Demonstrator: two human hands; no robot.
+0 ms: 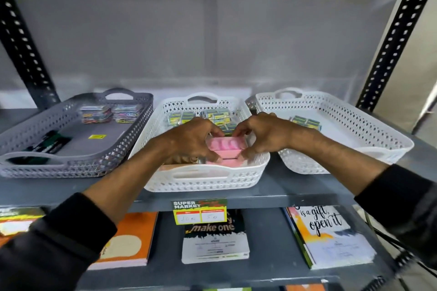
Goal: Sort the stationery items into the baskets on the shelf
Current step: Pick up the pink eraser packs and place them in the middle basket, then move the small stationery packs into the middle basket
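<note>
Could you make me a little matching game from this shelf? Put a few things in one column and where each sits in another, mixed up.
Things:
1. pink blocks
2. packs of coloured paper clips
3. orange notebook
4. yellow sticker

Places:
A. lower shelf, left
B. floor of grey basket
C. far end of grey basket
D. middle white basket, between both hands

Pairs: 1-D, 2-C, 3-A, 4-B

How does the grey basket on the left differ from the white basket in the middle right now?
The grey basket is dark, the middle white basket white. The grey one holds clip packs and dark pens; the white one holds green-yellow boxes and pink packs. Both hands work in the white one; none touch the grey. Both are perforated with cut-out handles.
</note>
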